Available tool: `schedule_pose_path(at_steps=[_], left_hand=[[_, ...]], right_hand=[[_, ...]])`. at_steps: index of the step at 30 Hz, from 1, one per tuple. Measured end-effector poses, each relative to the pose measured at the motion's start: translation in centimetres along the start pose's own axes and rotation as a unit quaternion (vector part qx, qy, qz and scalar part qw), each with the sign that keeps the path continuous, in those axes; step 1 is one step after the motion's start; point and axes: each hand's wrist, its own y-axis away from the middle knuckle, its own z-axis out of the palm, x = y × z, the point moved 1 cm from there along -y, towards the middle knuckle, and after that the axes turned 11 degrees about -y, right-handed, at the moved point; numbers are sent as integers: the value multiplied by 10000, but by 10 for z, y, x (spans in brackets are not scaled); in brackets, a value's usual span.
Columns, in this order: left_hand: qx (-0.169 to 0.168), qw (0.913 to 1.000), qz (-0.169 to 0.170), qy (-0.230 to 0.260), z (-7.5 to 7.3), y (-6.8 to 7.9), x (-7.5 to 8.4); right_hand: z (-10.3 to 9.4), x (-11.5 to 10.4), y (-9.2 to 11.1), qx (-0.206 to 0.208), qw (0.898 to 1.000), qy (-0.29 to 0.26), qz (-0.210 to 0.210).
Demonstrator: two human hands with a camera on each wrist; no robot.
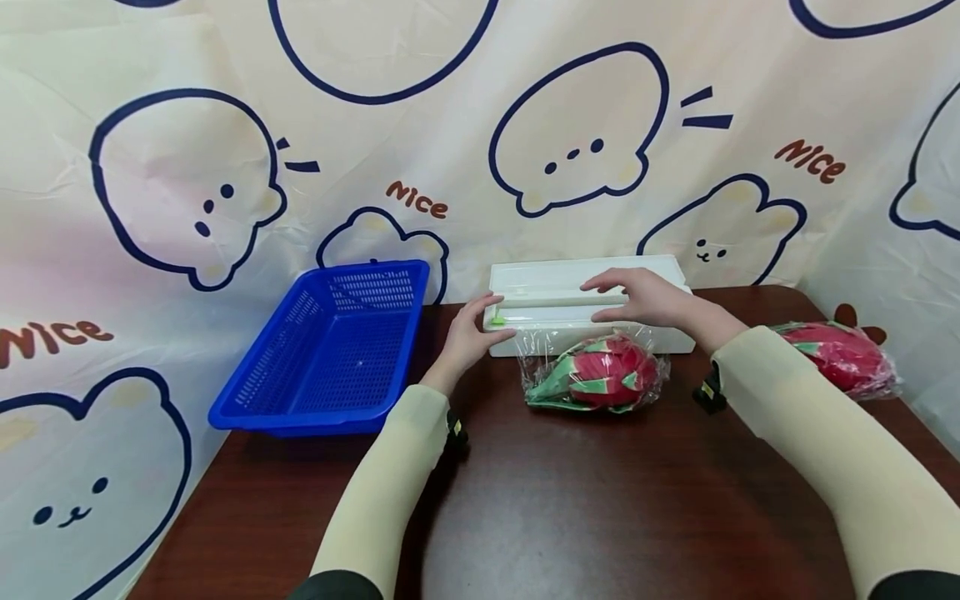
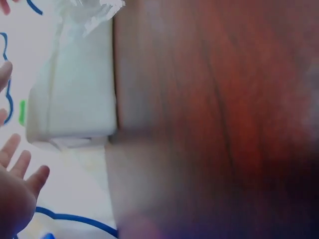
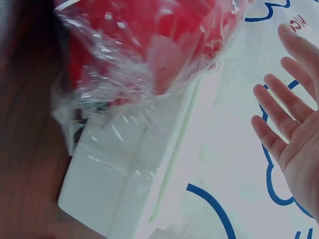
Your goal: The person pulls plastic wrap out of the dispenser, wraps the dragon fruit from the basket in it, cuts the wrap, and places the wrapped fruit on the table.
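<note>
A white cling film dispenser box (image 1: 551, 273) stands at the table's back with its lid raised and a small green slider (image 1: 498, 319) at its left end. In front of it lies a dragon fruit (image 1: 617, 371) under clear film that reaches up to the box. My left hand (image 1: 467, 340) is by the box's left end, its fingers spread in the left wrist view. Above the box's right part, my right hand (image 1: 647, 300) holds nothing, with fingers apart. The film-covered fruit (image 3: 149, 45) and the box's end fill the right wrist view's left side.
To the left stands a blue plastic basket (image 1: 333, 358). Another film-wrapped dragon fruit (image 1: 840, 358) lies at the table's right edge, with a brown rounded thing (image 1: 846, 315) behind it. A printed cloth (image 1: 465, 133) hangs behind the dark wooden table (image 1: 570, 492).
</note>
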Motion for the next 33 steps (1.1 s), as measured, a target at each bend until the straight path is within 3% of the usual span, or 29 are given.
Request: schedule_pose_path(at_steps=[8,19,33], left_hand=[[-509,9974,-311,409,4,-5,-16],[-216,9968,-608,462,4,-7,-27],[-353,9962,-703,376,10,-14,-28]], right_hand=[[5,-2,-20,-189,9998,-54,69],[12,-31,-64,-668,9977,128,-52],[36,-57,-115,-1357,9875,663,-441]])
